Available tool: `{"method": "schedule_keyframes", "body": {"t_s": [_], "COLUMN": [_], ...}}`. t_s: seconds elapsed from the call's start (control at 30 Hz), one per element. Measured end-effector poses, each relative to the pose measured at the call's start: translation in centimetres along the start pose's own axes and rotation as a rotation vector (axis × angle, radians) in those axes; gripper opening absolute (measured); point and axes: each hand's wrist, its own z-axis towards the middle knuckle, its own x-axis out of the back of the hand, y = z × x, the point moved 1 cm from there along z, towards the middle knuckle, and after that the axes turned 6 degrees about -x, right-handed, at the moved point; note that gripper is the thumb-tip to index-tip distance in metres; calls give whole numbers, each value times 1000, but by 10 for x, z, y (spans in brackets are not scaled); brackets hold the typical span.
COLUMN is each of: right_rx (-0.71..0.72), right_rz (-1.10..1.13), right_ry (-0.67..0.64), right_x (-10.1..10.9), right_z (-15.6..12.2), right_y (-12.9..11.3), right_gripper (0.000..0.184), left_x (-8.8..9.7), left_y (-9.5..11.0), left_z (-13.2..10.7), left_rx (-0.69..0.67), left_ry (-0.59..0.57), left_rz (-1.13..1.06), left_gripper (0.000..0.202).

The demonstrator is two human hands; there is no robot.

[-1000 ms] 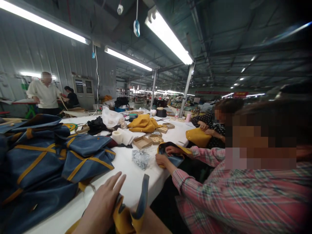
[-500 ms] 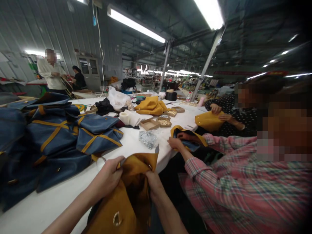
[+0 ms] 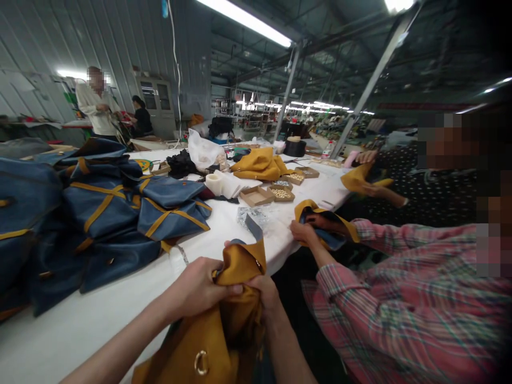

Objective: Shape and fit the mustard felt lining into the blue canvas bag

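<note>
Overhead, tube light (image 3: pixel 250 22); below, white tabletop (image 3: pixel 92 314) near gripped yellow bag (image 3: pixel 196 333).

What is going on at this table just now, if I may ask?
The person's left hand and right hand both grip a yellow bag close to a white table. To the right, a co-worker in a plaid shirt handles a blue and yellow piece. Blue bags lie piled at the table's left, and small boxes stand farther back.
</note>
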Motion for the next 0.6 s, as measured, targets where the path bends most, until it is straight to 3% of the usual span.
{"method": "schedule_keyframes", "body": {"t_s": [0.1,0.13,0.2,0.3,0.37,0.43,0.53,0.6], "right_rx": [-65,-39,66,311,443,524,384,242], "right_rz": [-131,-253,-526,-783,-833,-859,-701,-519], "right_ry": [-252,-294,-277,-111,-87,-144,-199,-146], "right_x": [-3,-3,0,7,12,18,33,45], "right_z": [-10,-13,-15,-14,-12,-10,-6,-3], "right_y": [-9,-10,-8,-3,-1,2,14,29], "right_gripper": [78,78,61,40,38,48,69,64], "left_x": [18,22,24,20,19,22,29,32], "left_y": [-19,-25,-34,-43,-49,-53,-49,-44], "left_z": [-7,-11,-21,-31,-34,-35,-36,-36], "left_rx": [20,62,160,218,211,177,89,100], "left_ry": [-14,-27,-50,27,108,66,-183,-161], "left_rz": [-240,-383,-710,-1015,-1001,-899,-860,-903], "left_gripper": [38,38,43,61,63,65,74,72]}}
